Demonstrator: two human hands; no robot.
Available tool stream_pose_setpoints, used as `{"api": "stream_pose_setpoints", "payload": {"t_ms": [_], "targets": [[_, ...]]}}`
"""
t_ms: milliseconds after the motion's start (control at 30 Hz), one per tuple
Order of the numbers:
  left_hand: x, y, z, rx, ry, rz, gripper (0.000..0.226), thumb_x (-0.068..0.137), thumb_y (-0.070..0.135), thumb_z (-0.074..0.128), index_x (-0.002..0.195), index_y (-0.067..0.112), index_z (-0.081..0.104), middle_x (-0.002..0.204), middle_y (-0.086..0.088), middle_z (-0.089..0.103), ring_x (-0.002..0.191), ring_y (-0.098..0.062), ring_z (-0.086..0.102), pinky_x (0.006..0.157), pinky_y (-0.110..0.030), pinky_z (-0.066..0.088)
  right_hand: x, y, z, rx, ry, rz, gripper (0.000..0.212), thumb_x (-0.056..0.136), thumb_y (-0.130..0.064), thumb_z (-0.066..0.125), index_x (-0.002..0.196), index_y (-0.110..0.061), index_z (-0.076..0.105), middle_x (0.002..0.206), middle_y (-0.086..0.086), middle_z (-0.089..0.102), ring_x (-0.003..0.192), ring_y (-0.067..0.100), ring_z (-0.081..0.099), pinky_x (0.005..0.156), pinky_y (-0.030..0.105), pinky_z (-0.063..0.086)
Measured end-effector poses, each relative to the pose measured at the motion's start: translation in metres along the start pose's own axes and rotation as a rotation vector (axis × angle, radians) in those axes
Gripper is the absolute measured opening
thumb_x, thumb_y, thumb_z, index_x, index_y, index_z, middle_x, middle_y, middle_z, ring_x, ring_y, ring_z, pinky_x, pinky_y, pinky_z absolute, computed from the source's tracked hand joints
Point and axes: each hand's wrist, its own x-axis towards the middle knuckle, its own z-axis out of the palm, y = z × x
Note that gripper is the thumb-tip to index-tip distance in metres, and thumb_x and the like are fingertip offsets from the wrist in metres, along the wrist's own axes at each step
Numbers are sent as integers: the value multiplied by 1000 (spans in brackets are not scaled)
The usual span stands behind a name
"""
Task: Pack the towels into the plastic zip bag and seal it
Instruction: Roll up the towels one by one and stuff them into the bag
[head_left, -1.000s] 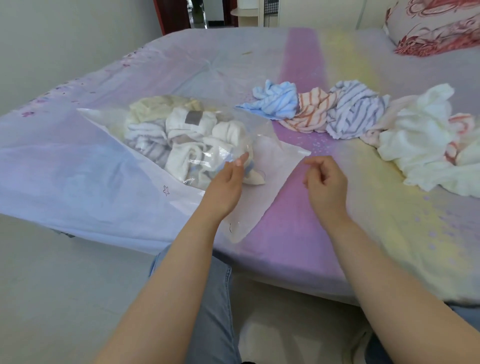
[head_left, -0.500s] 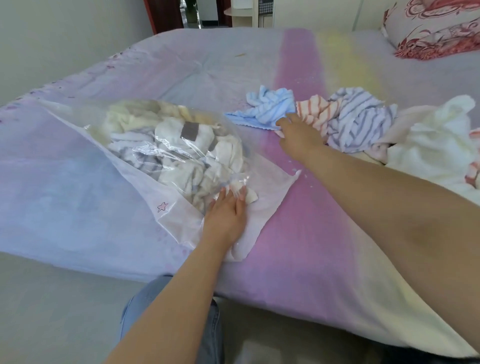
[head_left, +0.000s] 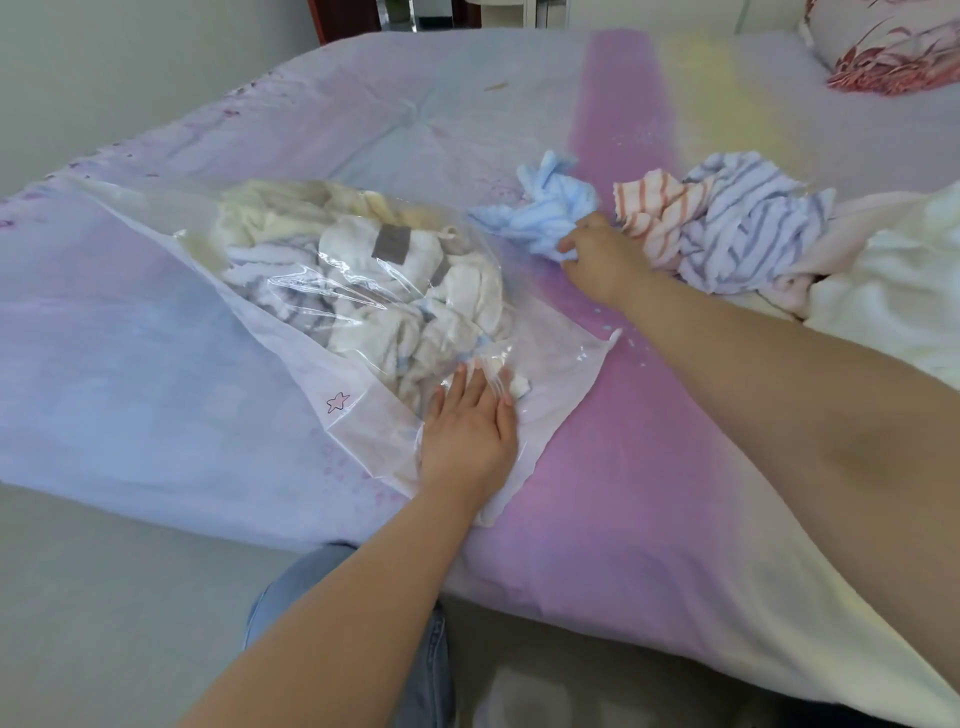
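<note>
**Bag pinned, next towel grabbed**

Left hand (head_left: 470, 434) lies flat on the clear plastic zip bag (head_left: 291, 291) mouth at the near edge, likely anchoring it. Right hand (head_left: 597, 254) clenches the crumpled light-blue towel (head_left: 545, 208) just right of it — more towels wait farther right.

A bedroom in a home. A wide bed (head_left: 467, 130) fills most of the view, covered by a pastel sheet (head_left: 623, 467) in lilac, pink, pale blue and yellow bands. A pillow (head_left: 893, 47) with a red floral print lies at the far right corner. Crumpled towels (head_left: 727, 228) are heaped on the sheet. A plain pale wall (head_left: 130, 67) runs along the left side. Beyond the bed stands a dark red door frame (head_left: 337, 15), and a pale tiled floor (head_left: 104, 597) shows below the bed's near edge.
</note>
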Motion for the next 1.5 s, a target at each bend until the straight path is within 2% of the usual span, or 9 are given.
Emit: {"api": "stream_pose_setpoints", "payload": {"t_ms": [100, 233, 600, 733, 833, 1000, 1167, 1333, 1500], "targets": [[-1, 1, -4, -36, -5, -1, 73, 88, 45, 0, 150, 26, 33, 157, 0, 33, 150, -21, 16, 120, -39, 8, -54, -20, -11, 136, 137, 10, 22, 85, -16, 54, 103, -17, 68, 115, 10, 61, 104, 30, 58, 79, 34, 45], [-7, 3, -14, -75, -27, 4, 71, 88, 46, 3, 151, 28, 30, 157, -2, 33, 149, -22, 16, 120, -39, 8, -122, -32, -23, 451, 51, 148, 58, 82, -15, 63, 134, -13, 38, 119, 3, 52, 99, 20, 52, 78, 32, 42], [-37, 8, -69, -693, -246, -100, 46, 105, 41, 20, 146, 34, 39, 155, 9, 34, 145, -9, 24, 116, -27, 17, -244, -60, -131, 286, -676, -92, 31, 73, -37, 78, 81, -12, 63, 70, -1, 60, 63, 13, 51, 62, 32, 42], [-51, 19, -96, -895, -203, -74, 43, 105, 39, 22, 143, 37, 43, 150, 17, 38, 139, 1, 30, 116, -25, 19, -228, -64, -130, 51, -521, -164, 36, 68, -47, 78, 86, -19, 65, 104, 7, 65, 95, 27, 59, 82, 42, 49], [-52, 17, -113, -1001, -176, -81, 42, 100, 40, 25, 134, 44, 48, 147, 20, 41, 138, 2, 33, 119, -32, 22, -203, -59, -109, 13, -480, -112, 50, 66, -53, 77, 109, -30, 66, 158, 6, 12, 141, 34, 18, 113, 49, 26], [-50, 17, -135, -1072, -164, -121, 31, 91, 49, 39, 118, 52, 55, 126, 35, 51, 129, 10, 42, 117, -30, 25, -198, -63, -55, 71, -515, -102, 63, 65, -65, 54, 113, -24, 62, 117, 9, 53, 115, 32, 46, 96, 39, 39], [-48, 19, -142, -1115, -142, -150, 44, 100, 43, 36, 142, 36, 44, 131, 31, 45, 126, 10, 39, 115, -27, 22, -234, -57, -39, 431, -69, 98, 20, 79, -46, 47, 85, -27, 50, 85, -6, 55, 82, 16, 54, 70, 31, 40], [-48, 28, -161, -1074, -142, -161, 45, 94, 56, 39, 138, 46, 45, 143, 30, 40, 135, 6, 33, 119, -35, 20, -295, -77, -75, 583, 70, 290, 64, 86, -27, 63, 138, -32, 27, 133, -3, 53, 106, 30, 59, 78, 33, 42], [-65, 46, -184, -844, 7, -53, 46, 103, 38, 28, 148, 29, 38, 155, 17, 31, 144, 0, 22, 121, -30, 15, -306, -125, -93, 328, -53, -9, 57, 81, -29, 60, 132, -33, 35, 123, -4, 55, 102, 26, 57, 70, 30, 36]]}}
